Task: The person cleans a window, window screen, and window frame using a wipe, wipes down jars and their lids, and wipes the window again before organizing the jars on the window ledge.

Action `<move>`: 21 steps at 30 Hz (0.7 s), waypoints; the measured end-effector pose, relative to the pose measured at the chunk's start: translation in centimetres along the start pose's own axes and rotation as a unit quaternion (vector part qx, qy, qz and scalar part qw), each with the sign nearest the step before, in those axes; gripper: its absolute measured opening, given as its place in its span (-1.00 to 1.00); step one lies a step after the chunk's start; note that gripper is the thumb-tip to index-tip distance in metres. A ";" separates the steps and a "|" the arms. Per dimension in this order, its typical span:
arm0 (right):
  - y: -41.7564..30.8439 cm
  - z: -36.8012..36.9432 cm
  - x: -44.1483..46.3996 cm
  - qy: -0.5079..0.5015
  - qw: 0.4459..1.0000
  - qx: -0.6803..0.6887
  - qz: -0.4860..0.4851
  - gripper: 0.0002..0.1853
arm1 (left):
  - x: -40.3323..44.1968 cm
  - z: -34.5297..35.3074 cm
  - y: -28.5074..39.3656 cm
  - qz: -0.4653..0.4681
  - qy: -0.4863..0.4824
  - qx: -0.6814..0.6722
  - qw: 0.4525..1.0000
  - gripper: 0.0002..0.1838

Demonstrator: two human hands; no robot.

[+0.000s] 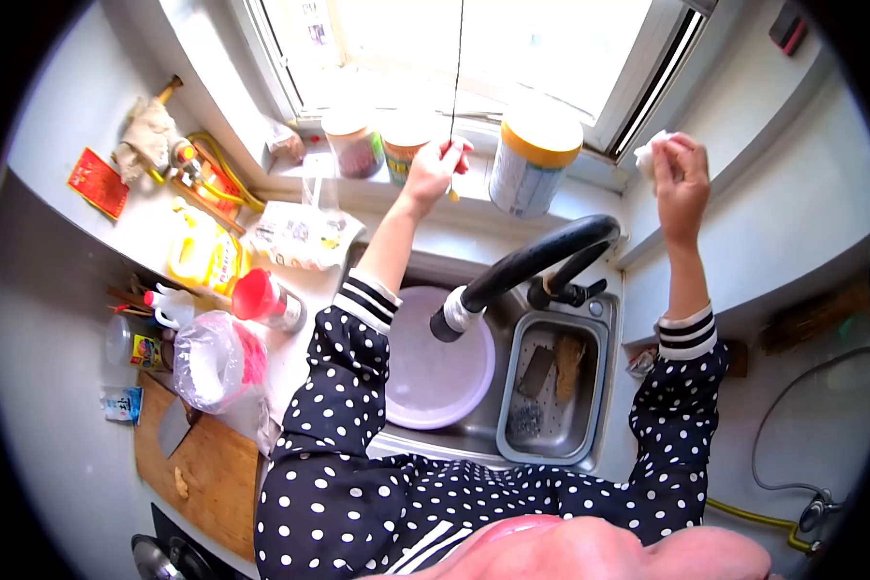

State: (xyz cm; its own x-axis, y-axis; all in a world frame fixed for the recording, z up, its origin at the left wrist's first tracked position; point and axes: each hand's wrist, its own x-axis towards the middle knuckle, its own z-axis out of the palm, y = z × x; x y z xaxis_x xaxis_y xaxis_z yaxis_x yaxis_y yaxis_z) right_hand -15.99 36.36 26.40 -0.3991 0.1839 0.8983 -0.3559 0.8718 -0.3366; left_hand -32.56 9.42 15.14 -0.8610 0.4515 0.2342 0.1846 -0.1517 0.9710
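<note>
My left hand [437, 174] is closed around a thin dark cord [457, 77] that hangs down in front of the window. A small yellow end piece [453, 195] shows just below my fingers. To the right, my right hand [681, 179] is raised beside the window's wall, its fingers closed on a crumpled white wad [646, 155]; whether it is cloth or paper I cannot tell. Between my hands stands a large tub with a yellow lid [536, 159] on the sill. Two more tubs [355, 145] [404, 145] are left of it, near my left hand.
Below my arms is a metal sink with a lilac basin [435, 372], a black faucet [541, 256] and a grey drain tray [551, 440]. On the left counter are a yellow jug [208, 249], a red-topped container [269, 300], a cleaver [174, 427] and a wooden cutting board [213, 483].
</note>
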 end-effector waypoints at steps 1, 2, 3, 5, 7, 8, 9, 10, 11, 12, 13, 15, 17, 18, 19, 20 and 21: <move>-0.3 -0.1 -0.3 -0.001 1.000 0.010 0.013 -0.89 | -0.4 0.1 0.8 -0.012 0.005 -0.020 1.000 -0.77; -0.7 -0.2 -0.4 -0.004 0.999 0.020 0.026 -0.89 | -0.5 0.0 1.6 -0.015 0.008 0.011 1.000 -0.78; -1.1 -0.4 -0.4 -0.008 0.999 0.030 0.037 -0.88 | -0.3 -0.2 2.0 -0.012 0.010 0.007 1.000 -0.79; -1.6 -0.8 -0.5 0.007 0.994 0.068 0.081 -0.86 | 0.1 -0.4 2.5 0.001 0.011 0.006 1.000 -0.79; -1.2 -0.7 -0.7 0.019 0.978 0.148 0.147 -0.80 | 0.1 -0.3 3.6 0.003 0.027 0.006 1.000 -0.77; -1.1 -1.0 -0.6 0.019 0.955 0.209 0.210 -0.80 | 0.3 -0.4 3.6 0.026 0.031 0.019 0.999 -0.66; -1.3 -1.3 -0.7 0.018 0.924 0.269 0.272 -0.79 | -0.1 -0.3 4.6 0.033 0.049 0.037 0.998 -0.60; -1.6 -1.7 -0.7 0.016 0.886 0.325 0.331 -0.78 | -0.6 0.0 5.5 0.040 0.065 0.053 0.996 -0.54; -1.9 -2.2 -0.6 0.010 0.847 0.381 0.370 -0.76 | -1.2 0.3 6.4 0.019 0.086 0.057 0.995 -0.50; -2.2 -2.5 -0.6 0.011 0.826 0.411 0.385 -0.76 | -1.2 0.2 6.7 0.036 0.083 0.057 0.994 -0.50; -2.6 -2.9 -0.8 0.012 0.804 0.438 0.401 -0.76 | -1.2 0.0 6.8 0.051 0.078 0.057 0.994 -0.51; -4.7 -3.8 -0.9 0.007 0.771 0.467 0.433 -0.78 | -1.8 -0.1 7.2 0.088 0.074 0.098 0.989 -0.52; -6.1 -4.5 -1.4 0.008 0.756 0.479 0.446 -0.78 | -2.3 0.0 8.0 0.113 0.103 0.168 0.974 -0.54; -6.8 -4.8 -1.6 0.009 0.749 0.484 0.452 -0.78 | -2.7 0.2 8.5 0.126 0.117 0.202 0.964 -0.55; -7.5 -5.1 -1.9 0.000 0.742 0.497 0.450 -0.77 | -3.5 0.5 9.7 0.141 0.114 0.195 0.964 -0.57; -8.2 -5.5 -2.5 -0.008 0.734 0.509 0.449 -0.77 | -4.8 0.8 10.7 0.155 0.109 0.189 0.963 -0.60; -9.1 -5.8 -2.9 -0.015 0.727 0.520 0.448 -0.76 | -6.2 1.2 12.0 0.169 0.104 0.183 0.963 -0.63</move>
State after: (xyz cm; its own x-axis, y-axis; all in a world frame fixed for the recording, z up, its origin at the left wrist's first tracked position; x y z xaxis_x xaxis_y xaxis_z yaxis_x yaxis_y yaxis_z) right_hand -6.66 30.54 28.47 -0.8773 0.4424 0.1862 -0.3821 -0.4090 -0.8287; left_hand -24.42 5.89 25.44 -0.7914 0.2386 0.5628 0.5932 0.0772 0.8014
